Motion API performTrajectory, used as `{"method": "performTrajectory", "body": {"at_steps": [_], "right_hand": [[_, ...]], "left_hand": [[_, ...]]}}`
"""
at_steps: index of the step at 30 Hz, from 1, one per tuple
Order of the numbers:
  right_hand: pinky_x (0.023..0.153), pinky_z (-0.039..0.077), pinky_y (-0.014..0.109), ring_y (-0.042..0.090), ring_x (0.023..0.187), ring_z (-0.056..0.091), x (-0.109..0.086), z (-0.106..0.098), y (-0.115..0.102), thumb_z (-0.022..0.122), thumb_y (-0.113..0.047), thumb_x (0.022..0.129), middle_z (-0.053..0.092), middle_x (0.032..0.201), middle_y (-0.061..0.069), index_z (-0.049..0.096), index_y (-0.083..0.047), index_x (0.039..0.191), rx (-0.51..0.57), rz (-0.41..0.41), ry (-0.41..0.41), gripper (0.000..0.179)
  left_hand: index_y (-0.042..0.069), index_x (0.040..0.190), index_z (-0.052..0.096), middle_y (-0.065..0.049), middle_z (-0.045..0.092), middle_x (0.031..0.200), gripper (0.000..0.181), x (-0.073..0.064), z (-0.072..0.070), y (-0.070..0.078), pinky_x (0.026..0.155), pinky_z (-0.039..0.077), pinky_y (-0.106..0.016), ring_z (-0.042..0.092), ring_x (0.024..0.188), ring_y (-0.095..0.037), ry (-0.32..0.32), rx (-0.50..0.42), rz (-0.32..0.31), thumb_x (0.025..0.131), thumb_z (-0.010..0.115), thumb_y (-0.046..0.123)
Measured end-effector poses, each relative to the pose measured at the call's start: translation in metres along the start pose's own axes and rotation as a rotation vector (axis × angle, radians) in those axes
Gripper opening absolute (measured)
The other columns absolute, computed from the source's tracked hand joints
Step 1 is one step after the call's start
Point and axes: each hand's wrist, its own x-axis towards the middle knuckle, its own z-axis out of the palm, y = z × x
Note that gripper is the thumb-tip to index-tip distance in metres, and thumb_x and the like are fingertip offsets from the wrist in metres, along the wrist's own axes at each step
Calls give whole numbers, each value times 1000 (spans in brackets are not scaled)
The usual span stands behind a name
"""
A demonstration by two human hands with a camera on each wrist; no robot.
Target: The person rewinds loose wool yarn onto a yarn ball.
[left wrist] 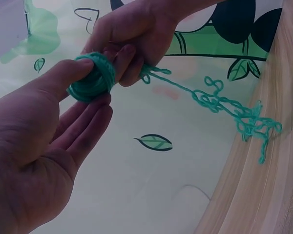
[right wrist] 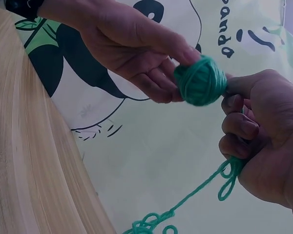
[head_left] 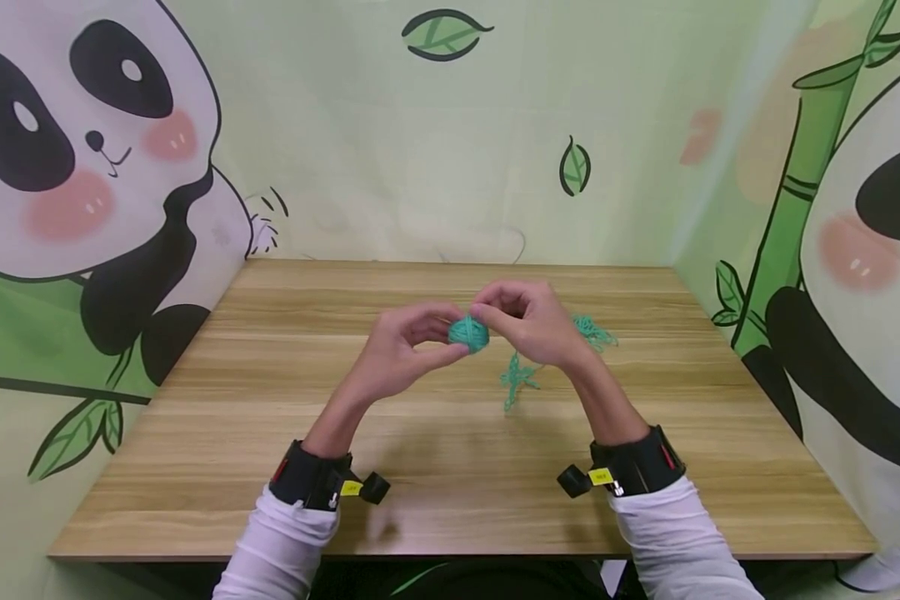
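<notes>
A small ball of teal yarn [head_left: 468,334] is held above the table, wound in crossing layers. My left hand [head_left: 405,354] pinches it between thumb and fingers from the left. At the ball's right side, my right hand [head_left: 528,321] has thumb and index finger against it, its other fingers curled around the yarn strand, as the right wrist view shows. From that fist a strand with small loops [right wrist: 228,183] trails down. It leads to loose, tangled yarn [left wrist: 254,122] on the table. The strand's exact path between right fingertips and ball is hidden.
The wooden table [head_left: 435,475] reaches back to a wall printed with pandas, bamboo and leaves. Behind the right wrist lies another clump of teal yarn [head_left: 594,332], partly covered by the hand. Each wrist wears a black strap [head_left: 637,462] with a small camera.
</notes>
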Motion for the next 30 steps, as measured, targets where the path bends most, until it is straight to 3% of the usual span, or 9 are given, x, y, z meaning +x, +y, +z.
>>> {"method": "performTrajectory", "body": {"at_steps": [5,8,12,15,19,25,30], "right_hand": [[48,34,18,11,52,40,1,0,3,63,4,100,56,67,4,73,8,102,2,10,0,11],[49,35,17,10,53,40,1,1,-6,62,6,100,56,67,2,71,11,100,3,17,-1,11],[50,35,16,9,54,40,0,2,-16,62,6,100,56,68,-1,71,10,99,-15,24,9,10],[49,33,16,9,53,39,0,4,-12,62,4,100,53,65,-1,71,8,99,-35,33,19,10],[48,32,17,10,52,38,1,5,-5,63,1,101,50,63,1,72,7,99,-61,54,35,11],[50,36,17,10,56,44,0,6,0,62,0,101,62,72,12,73,7,100,-105,79,54,13],[49,34,17,10,54,42,0,7,12,62,-1,102,59,72,15,73,8,101,-116,92,52,13]], "left_hand": [[-12,117,67,-24,72,107,34,0,-1,1,81,63,-44,71,90,-32,-35,-90,-8,84,75,-17],[-13,117,66,-26,71,107,35,0,-1,1,81,62,-45,71,90,-33,-47,-122,-11,84,74,-18],[-15,118,65,-27,70,106,37,-1,-1,-8,80,61,-52,71,90,-33,-51,-161,-16,83,73,-21],[-14,120,65,-25,71,108,38,-1,-2,-15,81,60,-54,71,92,-32,-53,-184,-19,83,72,-22],[-11,122,65,-22,71,110,38,-2,-3,-15,82,62,-46,71,94,-31,-53,-195,-20,85,73,-18],[-9,123,64,-13,73,109,35,-1,-4,-11,80,64,-40,71,92,-33,-14,-220,-6,89,73,-10],[-10,124,62,-7,75,111,35,1,-6,-9,83,63,-37,71,96,-35,71,-232,15,91,73,-7]]}}
